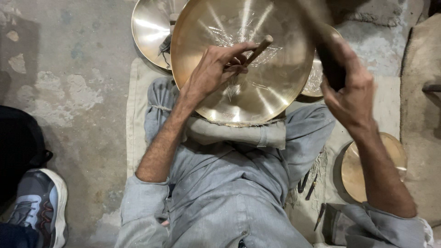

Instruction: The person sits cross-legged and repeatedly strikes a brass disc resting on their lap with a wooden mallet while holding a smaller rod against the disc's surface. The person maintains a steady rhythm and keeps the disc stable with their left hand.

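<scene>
Rough grey concrete floor [69, 92], patched and stained, spreads under a pale cloth mat [135, 115] on which the person sits in grey clothing [220, 193]. Nearest the camera, at lower left, someone else's grey sneaker [43, 206] rests on the floor beside a dark trouser leg. To the right of the sitter's lap, a few thin dark metal tools [308, 183] lie on the mat, and a small brass dish [367, 170] sits just beyond them, partly hidden by the right forearm.

Farther out, a large brass dish [243, 64] rests tilted on the person's cloth-wrapped knees, its shiny hollow face up and scratched with fine lines. The left hand [213, 69] lies on that face, fingers closed around a short wooden-handled punch [258, 48] whose tip meets the metal. The right hand [349, 92] is raised at the dish's right rim, wrapped tight around a dark handle of a hammer [328, 59]; its upper part is blurred.

Behind the big dish, a second polished brass dish [151, 32] lies at upper left, and the edge of a third [314, 80] shows at its right.
</scene>
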